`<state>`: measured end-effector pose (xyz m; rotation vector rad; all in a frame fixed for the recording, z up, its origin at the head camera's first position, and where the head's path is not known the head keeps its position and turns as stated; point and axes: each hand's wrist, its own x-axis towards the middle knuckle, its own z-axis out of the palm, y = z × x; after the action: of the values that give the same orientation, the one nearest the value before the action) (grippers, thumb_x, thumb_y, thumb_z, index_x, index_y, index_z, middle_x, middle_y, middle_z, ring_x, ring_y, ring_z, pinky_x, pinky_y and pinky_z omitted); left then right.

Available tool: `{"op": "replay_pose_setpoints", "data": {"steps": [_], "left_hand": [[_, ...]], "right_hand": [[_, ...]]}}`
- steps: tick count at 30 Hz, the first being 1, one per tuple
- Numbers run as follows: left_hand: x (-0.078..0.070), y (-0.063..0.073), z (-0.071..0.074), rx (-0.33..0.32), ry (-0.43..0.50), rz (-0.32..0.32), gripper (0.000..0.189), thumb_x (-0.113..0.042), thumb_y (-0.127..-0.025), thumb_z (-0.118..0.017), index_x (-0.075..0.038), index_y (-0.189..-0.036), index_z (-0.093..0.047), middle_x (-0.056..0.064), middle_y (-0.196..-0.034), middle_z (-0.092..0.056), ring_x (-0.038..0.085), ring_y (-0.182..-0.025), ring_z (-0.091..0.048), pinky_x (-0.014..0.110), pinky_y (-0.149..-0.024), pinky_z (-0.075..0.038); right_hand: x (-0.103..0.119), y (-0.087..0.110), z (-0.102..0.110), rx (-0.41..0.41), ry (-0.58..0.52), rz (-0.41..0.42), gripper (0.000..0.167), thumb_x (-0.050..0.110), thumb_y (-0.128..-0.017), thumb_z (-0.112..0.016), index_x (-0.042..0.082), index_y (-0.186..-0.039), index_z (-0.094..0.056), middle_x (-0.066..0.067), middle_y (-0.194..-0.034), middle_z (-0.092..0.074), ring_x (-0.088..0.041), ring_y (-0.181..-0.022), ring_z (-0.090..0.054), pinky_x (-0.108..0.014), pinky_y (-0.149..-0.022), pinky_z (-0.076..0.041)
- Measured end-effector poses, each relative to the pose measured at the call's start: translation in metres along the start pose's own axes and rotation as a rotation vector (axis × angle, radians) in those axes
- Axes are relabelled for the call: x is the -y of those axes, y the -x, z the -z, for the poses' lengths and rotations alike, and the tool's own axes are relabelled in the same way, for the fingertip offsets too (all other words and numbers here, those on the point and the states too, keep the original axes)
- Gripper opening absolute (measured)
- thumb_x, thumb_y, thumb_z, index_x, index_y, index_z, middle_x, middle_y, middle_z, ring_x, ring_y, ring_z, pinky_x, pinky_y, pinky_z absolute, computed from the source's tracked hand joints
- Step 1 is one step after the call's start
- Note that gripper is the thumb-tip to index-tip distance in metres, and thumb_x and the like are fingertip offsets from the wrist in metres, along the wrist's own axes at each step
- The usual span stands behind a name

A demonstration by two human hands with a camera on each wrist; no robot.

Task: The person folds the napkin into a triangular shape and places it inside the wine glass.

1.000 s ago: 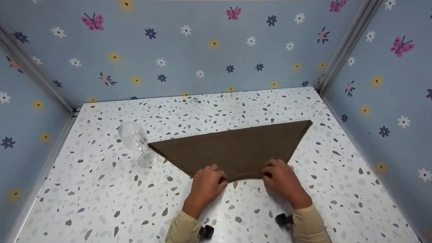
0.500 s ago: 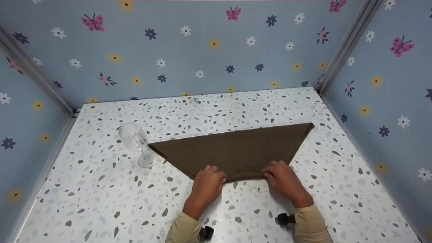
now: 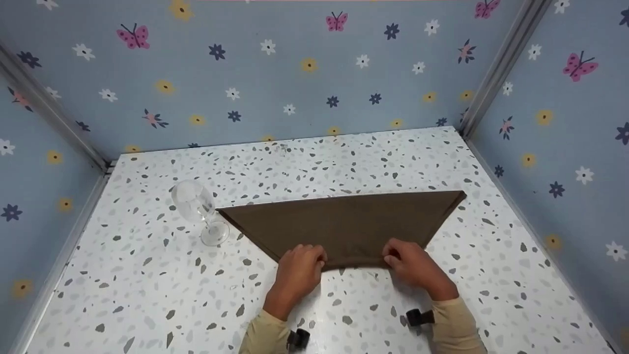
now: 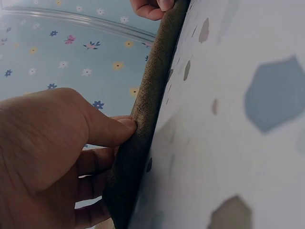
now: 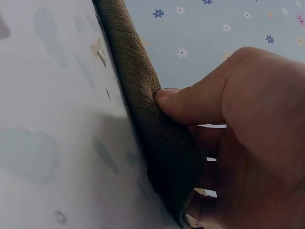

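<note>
A brown cloth napkin [image 3: 344, 221], folded into a trapezoid, lies on the speckled table with its long edge toward the back wall. At the left end of its near edge, my left hand [image 3: 299, 273] pinches the fold; in the left wrist view the thumb presses on the rolled brown edge [image 4: 147, 95] with fingers curled behind. My right hand [image 3: 417, 268] grips the same near edge toward its right end, and the right wrist view has its thumb on the thick fold [image 5: 138, 67]. A clear stemmed wine glass [image 3: 194, 201] stands upright close by the napkin's left corner.
The white speckled tabletop [image 3: 147, 295] is bounded by a flowered blue back wall [image 3: 309, 88] and matching side panels, with grey metal posts [image 3: 506, 69] at the corners. Black wrist mounts [image 3: 417, 317] hang beside the sleeves.
The napkin's far right corner has swung down and to the right, so its long edge lies more level. Both hands have shifted slightly toward the person, still holding the near edge.
</note>
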<state>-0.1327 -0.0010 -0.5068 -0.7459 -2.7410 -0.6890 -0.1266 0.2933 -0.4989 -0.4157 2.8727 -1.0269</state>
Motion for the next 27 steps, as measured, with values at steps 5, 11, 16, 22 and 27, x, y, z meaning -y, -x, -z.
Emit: {"op": "replay_pose_setpoints", "data": {"steps": [5, 11, 16, 22, 27], "left_hand": [[-0.0023, -0.0006, 0.0005, -0.032, -0.020, 0.011, 0.009, -0.014, -0.090, -0.073, -0.019, -0.082, -0.074, -0.003, -0.078, -0.063, 0.020, -0.074, -0.060, 0.041, -0.066, -0.050], [-0.0073, 0.0002, 0.0002, -0.059, -0.078, 0.022, 0.013, -0.014, -0.089, -0.073, -0.018, -0.079, -0.079, -0.002, -0.076, -0.061, 0.021, -0.072, -0.057, 0.040, -0.065, -0.050], [-0.0083, 0.0032, 0.0004, -0.038, -0.073, 0.015, 0.008, -0.017, -0.086, -0.074, -0.018, -0.079, -0.079, -0.002, -0.076, -0.059, 0.019, -0.070, -0.054, 0.038, -0.063, -0.047], [-0.0042, 0.0026, -0.0013, -0.016, -0.055, 0.036, 0.003, -0.016, -0.082, -0.076, -0.018, -0.082, -0.078, -0.004, -0.079, -0.060, 0.018, -0.073, -0.055, 0.038, -0.065, -0.048], [-0.0037, 0.0012, -0.0024, -0.038, -0.035, 0.059, 0.006, -0.018, -0.084, -0.074, -0.017, -0.079, -0.079, -0.003, -0.077, -0.055, 0.018, -0.071, -0.051, 0.037, -0.064, -0.047]], "right_hand": [[0.0010, -0.0019, -0.0020, -0.035, 0.010, -0.065, 0.010, 0.009, -0.094, -0.070, 0.017, -0.091, -0.065, 0.006, -0.083, -0.061, -0.014, -0.076, -0.056, -0.036, -0.071, -0.049], [0.0039, -0.0023, -0.0051, -0.096, 0.017, -0.153, 0.014, 0.011, -0.089, -0.074, 0.019, -0.086, -0.062, 0.004, -0.078, -0.057, -0.016, -0.071, -0.052, -0.035, -0.065, -0.045], [0.0063, -0.0015, -0.0080, -0.132, 0.072, -0.164, 0.010, 0.012, -0.088, -0.072, 0.017, -0.082, -0.065, 0.004, -0.080, -0.057, -0.015, -0.072, -0.051, -0.035, -0.067, -0.045], [0.0038, -0.0032, -0.0074, -0.169, 0.188, -0.055, 0.003, 0.016, -0.088, -0.075, 0.014, -0.087, -0.075, 0.004, -0.084, -0.057, -0.015, -0.077, -0.053, -0.037, -0.070, -0.048], [0.0007, -0.0023, -0.0038, -0.164, 0.211, 0.039, 0.007, 0.022, -0.087, -0.078, 0.015, -0.088, -0.080, 0.006, -0.086, -0.057, -0.015, -0.081, -0.053, -0.036, -0.071, -0.048]]}}
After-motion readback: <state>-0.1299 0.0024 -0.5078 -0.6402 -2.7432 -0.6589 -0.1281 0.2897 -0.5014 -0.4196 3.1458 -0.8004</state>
